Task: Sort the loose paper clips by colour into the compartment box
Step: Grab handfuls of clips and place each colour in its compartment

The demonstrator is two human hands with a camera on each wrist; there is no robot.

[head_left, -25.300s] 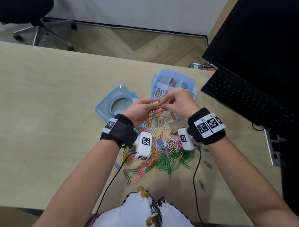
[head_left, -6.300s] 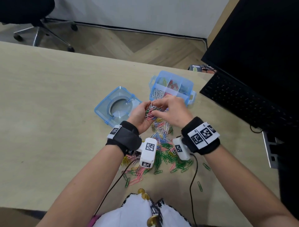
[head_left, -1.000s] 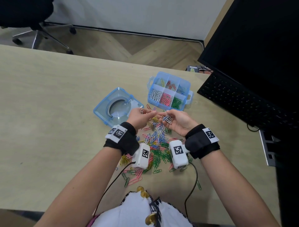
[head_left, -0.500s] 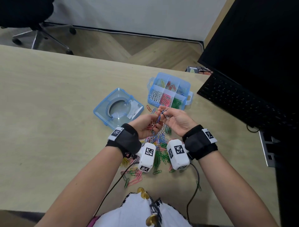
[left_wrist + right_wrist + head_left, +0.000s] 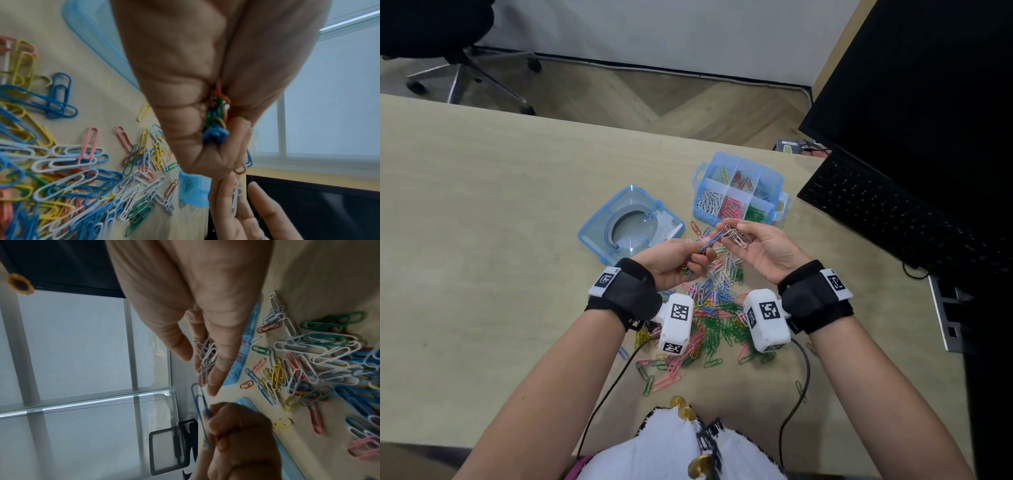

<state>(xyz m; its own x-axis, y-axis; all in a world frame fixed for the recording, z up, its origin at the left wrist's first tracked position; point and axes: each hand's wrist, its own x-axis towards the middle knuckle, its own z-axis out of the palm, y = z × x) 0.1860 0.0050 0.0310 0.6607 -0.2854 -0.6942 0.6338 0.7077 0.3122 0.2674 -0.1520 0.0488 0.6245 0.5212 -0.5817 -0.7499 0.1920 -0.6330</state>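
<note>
Left hand [image 5: 673,262]: the fingers [image 5: 185,113] are curled into a fist round a bundle of mixed clips [image 5: 216,116] in orange, green, yellow and blue. The thumb and forefinger pinch one blue clip [image 5: 710,241], which points toward the right hand.

Right hand [image 5: 767,251]: palm up, fingers [image 5: 222,340] loosely bent and slightly spread. A small cluster of white clips [image 5: 734,234] lies across the fingers near the tips; the thumb stands apart from it in the right wrist view. The tip of the blue clip sits just beside this cluster.

Both hands are raised above the surface [image 5: 482,240], between the compartment box [image 5: 774,178] and the pile of loose paper clips [image 5: 717,318].

The pile lies on the surface under and near the wrists, mixed in green, pink, blue, yellow and white. A few single clips lie apart at its near edge.

The box stands open just beyond the hands. Near row, left to right: white, pink-red, green. Far row: yellow at left, red at centre; the right compartment cannot be read clearly.

The lid [image 5: 630,224] of the box lies flat on the surface to the left of the box. A black keyboard [image 5: 893,219] lies to the right.
</note>
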